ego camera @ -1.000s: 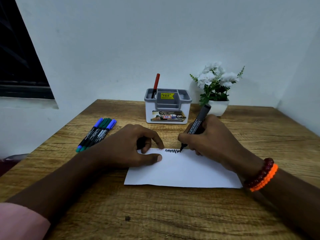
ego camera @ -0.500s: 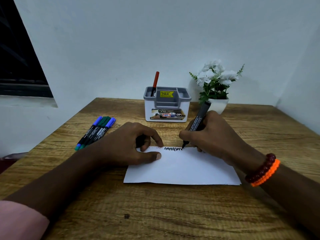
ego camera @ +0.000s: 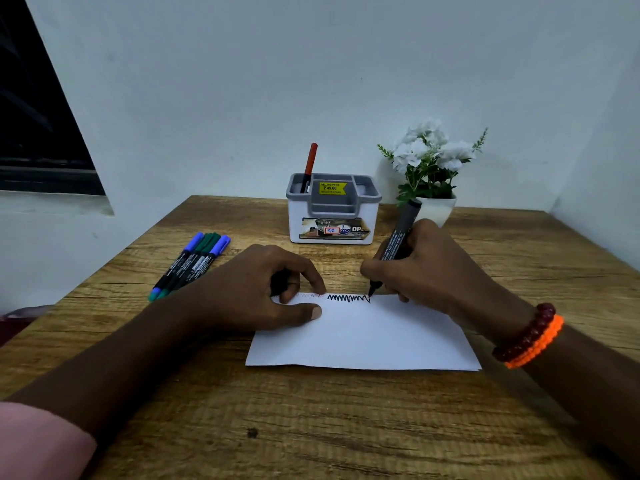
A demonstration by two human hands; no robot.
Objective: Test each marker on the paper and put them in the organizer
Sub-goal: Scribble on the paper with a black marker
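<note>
The right hand (ego camera: pixel 426 268) grips a black marker with a grey barrel (ego camera: pixel 398 242) between the thumb and the curled fingers, and the marker leans away from the person with its tip down on the white sheet of paper (ego camera: pixel 363 336). The tip touches the right end of a black zigzag line (ego camera: pixel 348 298) near the far edge of the sheet. A faint red zigzag line (ego camera: pixel 311 295) lies just to the left of the black one. The left hand (ego camera: pixel 263 289) rests on the near-left part of the paper, its thumb flat on the sheet and its fingers curled around something dark, which I cannot identify. The paper lies on a wooden table (ego camera: pixel 311 427). A group of blue and green markers (ego camera: pixel 190 265) lies to the left, well apart from the paper. Behind the sheet stands a white and grey plastic organizer (ego camera: pixel 334 216), with a red marker (ego camera: pixel 309 168) upright in its left compartment. On the right wrist there are a dark red bead bracelet (ego camera: pixel 523 336) and an orange one (ego camera: pixel 536 342).
</note>
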